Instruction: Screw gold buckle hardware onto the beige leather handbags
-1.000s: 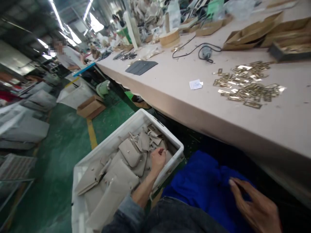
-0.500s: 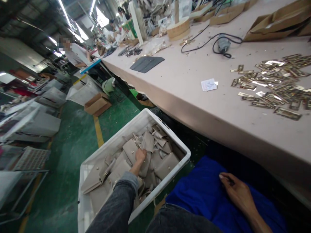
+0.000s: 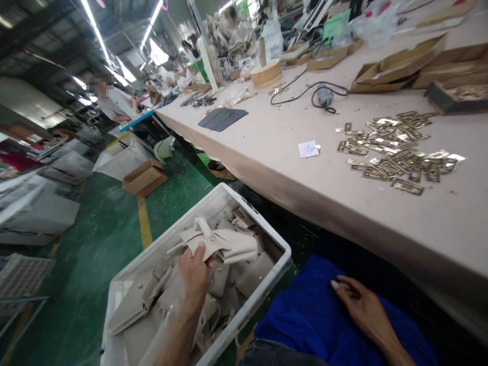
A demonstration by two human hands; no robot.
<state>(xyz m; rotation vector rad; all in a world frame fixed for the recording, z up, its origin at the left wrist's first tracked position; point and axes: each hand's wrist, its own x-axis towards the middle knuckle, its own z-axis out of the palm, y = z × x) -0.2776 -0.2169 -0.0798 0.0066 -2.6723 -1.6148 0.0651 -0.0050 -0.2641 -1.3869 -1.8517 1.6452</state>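
Note:
My left hand (image 3: 195,269) pinches the edge of a beige handbag (image 3: 236,245) and holds it just above the other bags. The bag is tilted, with a small gold stud and a pale strap loop on top. Under it, a white plastic bin (image 3: 284,254) is heaped with similar beige bags (image 3: 131,305), partly hidden by my forearm. My right hand (image 3: 362,305) rests on the blue cloth (image 3: 293,305) over my lap, fingers loosely bent and apart. Shadow darkens the gap between them, and I make out nothing held there.
A cloth-covered table (image 3: 267,152) runs along the right, its edge beside the bin. On it lie gold metal plates (image 3: 396,147), a paper label (image 3: 308,149), a dark sheet (image 3: 223,119) and a corded device (image 3: 326,96). A cardboard box (image 3: 145,178) and a person (image 3: 114,101) are farther off.
My left hand has come up from among the bags with one beige handbag in its grip. My right hand stays on the blue cloth. The view has shifted slightly.

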